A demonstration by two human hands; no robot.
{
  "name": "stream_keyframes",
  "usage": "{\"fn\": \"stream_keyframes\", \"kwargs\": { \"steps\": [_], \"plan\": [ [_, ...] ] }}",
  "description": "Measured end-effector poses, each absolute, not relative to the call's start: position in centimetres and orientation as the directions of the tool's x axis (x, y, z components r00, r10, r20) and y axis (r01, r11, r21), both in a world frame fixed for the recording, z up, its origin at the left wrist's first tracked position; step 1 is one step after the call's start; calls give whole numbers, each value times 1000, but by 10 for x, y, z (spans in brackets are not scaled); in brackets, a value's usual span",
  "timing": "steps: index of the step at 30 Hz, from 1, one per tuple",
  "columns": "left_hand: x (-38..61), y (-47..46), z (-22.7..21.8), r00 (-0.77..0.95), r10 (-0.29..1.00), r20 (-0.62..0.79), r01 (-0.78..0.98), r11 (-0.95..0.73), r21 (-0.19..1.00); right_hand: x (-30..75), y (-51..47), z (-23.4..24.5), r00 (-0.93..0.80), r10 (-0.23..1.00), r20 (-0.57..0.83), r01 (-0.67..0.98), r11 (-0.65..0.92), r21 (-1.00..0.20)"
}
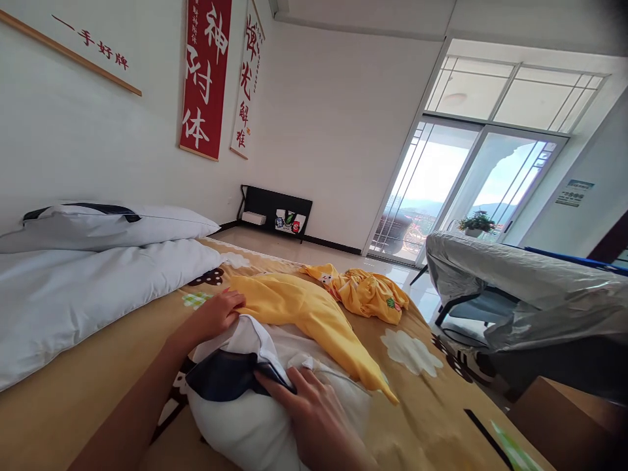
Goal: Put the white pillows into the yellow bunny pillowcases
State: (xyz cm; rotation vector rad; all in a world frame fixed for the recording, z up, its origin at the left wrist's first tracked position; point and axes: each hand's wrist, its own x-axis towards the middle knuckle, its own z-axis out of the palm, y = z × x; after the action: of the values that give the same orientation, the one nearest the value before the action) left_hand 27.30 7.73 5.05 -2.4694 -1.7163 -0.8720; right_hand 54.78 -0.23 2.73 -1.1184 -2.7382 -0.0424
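Pinching white pillow [240,418] by dark flap [223,376] with right hand [318,409]; curling left hand [220,314], grip unclear; likely soft, light; best held there.

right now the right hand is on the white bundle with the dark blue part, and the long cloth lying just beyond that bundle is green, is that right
Not quite: the colour is wrong. The head view shows that the long cloth is yellow, not green. The rest stands: the right hand is on the white bundle with the dark blue part.
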Motion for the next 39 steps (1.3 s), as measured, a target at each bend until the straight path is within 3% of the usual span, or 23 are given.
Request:
{"fn": "stream_keyframes", "kwargs": {
  "steps": [4, 9, 11, 16, 24, 30, 36, 39],
  "plan": [
    [275, 96, 30, -147, 684, 714, 927, -155, 341, 546, -3, 22, -703, 680, 209, 692, 722, -21],
    [270, 103, 13, -407, 545, 733, 913, 209, 351, 544, -2, 16, -721, 649, 241, 671, 742, 9],
    [270, 97, 18, -381, 531, 757, 925, 229, 304, 544, -1, 16, -720, 641, 267, 669, 743, 20],
    [283, 95, 24, -12, 781, 625, 929, -221, 295, 545, -1, 17, -719, 617, 319, 665, 744, 59],
    [274, 130, -12, 167, 677, 716, 909, -388, 154, 541, -7, 16, -759, 519, 395, 618, 764, 184],
    [269, 146, -19, 106, 667, 738, 920, -347, 181, 530, -14, 2, -724, 441, 531, 645, 705, 294],
    [257, 126, -15, -122, 547, 828, 978, -75, 194, 524, -14, 0, -626, 566, 536, 776, 521, 355],
    [242, 119, -8, -164, 621, 767, 975, -17, 222, 537, 2, 7, -545, 603, 582, 834, 460, 305]
  ]
}}
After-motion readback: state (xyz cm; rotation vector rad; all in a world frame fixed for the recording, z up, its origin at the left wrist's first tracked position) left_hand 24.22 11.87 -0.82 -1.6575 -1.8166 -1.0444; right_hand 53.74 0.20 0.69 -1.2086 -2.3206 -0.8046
